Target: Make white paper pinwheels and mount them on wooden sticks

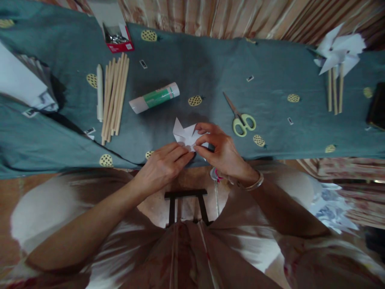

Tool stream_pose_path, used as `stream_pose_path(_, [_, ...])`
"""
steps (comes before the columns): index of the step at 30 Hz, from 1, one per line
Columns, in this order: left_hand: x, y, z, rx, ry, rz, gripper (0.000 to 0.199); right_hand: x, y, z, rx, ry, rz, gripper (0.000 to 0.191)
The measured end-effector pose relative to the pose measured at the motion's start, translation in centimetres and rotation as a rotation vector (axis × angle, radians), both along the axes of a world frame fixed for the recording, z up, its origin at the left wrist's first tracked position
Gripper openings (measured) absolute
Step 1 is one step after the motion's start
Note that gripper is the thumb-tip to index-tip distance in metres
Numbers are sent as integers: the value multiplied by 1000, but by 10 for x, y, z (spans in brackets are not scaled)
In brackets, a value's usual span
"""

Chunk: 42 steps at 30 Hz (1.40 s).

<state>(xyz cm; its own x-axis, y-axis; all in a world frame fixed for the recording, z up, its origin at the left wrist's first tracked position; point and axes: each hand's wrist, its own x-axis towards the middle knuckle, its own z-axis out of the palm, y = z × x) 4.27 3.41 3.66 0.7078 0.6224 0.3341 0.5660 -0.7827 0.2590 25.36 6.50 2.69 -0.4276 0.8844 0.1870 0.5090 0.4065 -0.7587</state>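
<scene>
Left hand and right hand both pinching the white, pointed, folded-paper piece near its middle, at the teal cloth-covered worktop's near edge. Probably light, springy, easily creased; grip centre, spare tips.

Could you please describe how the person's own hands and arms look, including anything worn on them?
The left hand and the right hand wear no gloves. A thin, shiny bangle circles the right wrist; the left wrist shows none. Both forearms are bare; the pale sleeves have reddish patches, too blurred to make out a pattern.
</scene>
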Motion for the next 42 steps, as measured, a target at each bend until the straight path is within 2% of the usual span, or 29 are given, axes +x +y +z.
stream_pose_path(13, [1,0,0,-45,-27,12,17,0,0,3,-10,-42,3,5])
stream_pose_path(27, [1,1,-8,-110,-91,30,18,1,-2,2,-11,-33,5,10])
stream_pose_path(42, [2,2,-10,-146,-132,33,17,2,-4,-1,82,-86,56,15])
